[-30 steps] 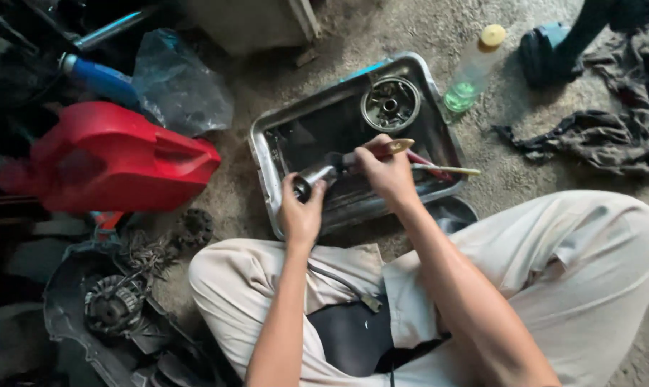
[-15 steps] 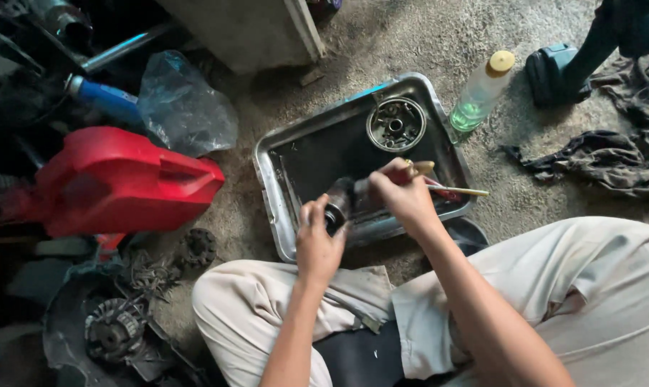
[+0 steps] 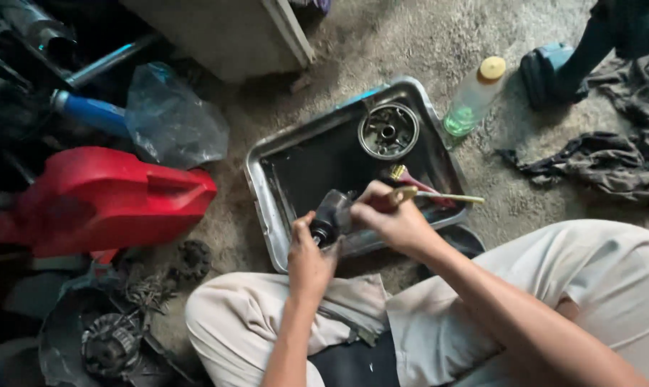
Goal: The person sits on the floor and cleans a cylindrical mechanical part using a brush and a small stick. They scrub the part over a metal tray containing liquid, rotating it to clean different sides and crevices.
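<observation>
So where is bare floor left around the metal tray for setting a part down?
Bare floor lies between the metal tray and red jerry can, and between tray and grey rag. Crowded at left: engine parts, plastic bag.

A single head-worn camera looks steeply down, fairly close, at the person's lap, the metal tray (image 3: 267, 193) and surrounding floor (image 3: 382, 43).

A gritty grey concrete floor (image 3: 382, 43) is lying under dim, even light. A pale concrete block (image 3: 217, 32) is standing at the floor's far edge. The far left corner is sitting in deep shadow, and dust is covering the bare ground.
</observation>
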